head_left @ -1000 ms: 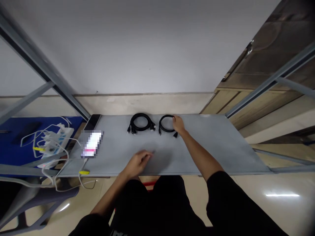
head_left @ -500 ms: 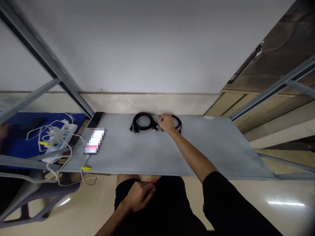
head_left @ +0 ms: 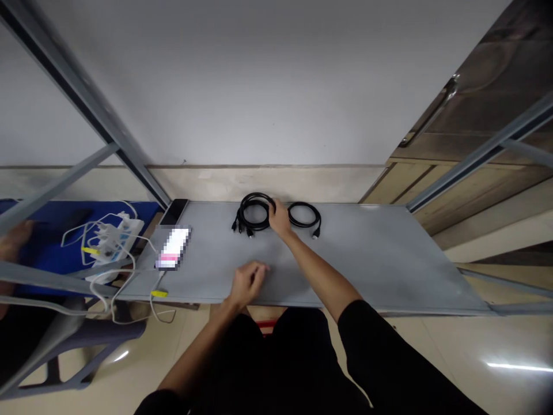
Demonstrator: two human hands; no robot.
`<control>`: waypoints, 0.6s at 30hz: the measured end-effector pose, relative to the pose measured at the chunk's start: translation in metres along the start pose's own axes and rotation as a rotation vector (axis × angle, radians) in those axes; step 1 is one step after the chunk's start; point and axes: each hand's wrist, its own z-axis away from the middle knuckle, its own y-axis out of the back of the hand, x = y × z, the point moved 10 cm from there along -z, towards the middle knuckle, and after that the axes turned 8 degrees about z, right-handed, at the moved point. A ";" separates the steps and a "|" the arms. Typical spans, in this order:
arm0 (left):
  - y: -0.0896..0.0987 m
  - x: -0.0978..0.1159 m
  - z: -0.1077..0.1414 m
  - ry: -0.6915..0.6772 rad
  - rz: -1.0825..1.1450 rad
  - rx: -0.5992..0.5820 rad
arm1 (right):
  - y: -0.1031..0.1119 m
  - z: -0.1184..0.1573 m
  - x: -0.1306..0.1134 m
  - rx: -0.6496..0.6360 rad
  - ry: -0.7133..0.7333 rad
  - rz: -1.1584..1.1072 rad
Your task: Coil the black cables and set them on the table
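Black coiled cables (head_left: 245,222) lie overlapping near the back edge of the grey shelf (head_left: 367,259), their plugs at the lower left. My right hand (head_left: 280,219) is closed on the right side of the upper coil, which is slightly raised. Just to the right of that hand, another black coiled cable (head_left: 318,218) rests on the shelf with its plug toward the front. My left hand (head_left: 248,283) is over the front part of the shelf, fingers curled, and nothing shows in it.
A lit phone (head_left: 173,248) and a dark phone (head_left: 173,211) lie at the left. White power strips (head_left: 116,245) with tangled cords sit on a blue surface (head_left: 52,248), near another person's hand (head_left: 17,239). Metal posts stand on both sides.
My right hand has moved left from the right coil and taken hold of a left coil, lifting it slightly. My left hand has risen from my lap to over the shelf.
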 end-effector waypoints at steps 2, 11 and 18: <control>0.035 -0.023 -0.014 0.114 0.023 0.251 | 0.006 0.008 -0.002 0.033 -0.020 -0.323; -0.006 -0.087 -0.006 0.744 0.668 0.358 | 0.008 0.117 -0.016 -0.079 -0.151 -1.242; -0.036 -0.079 0.008 0.816 1.060 0.450 | 0.007 0.170 0.001 -0.123 -0.306 -1.276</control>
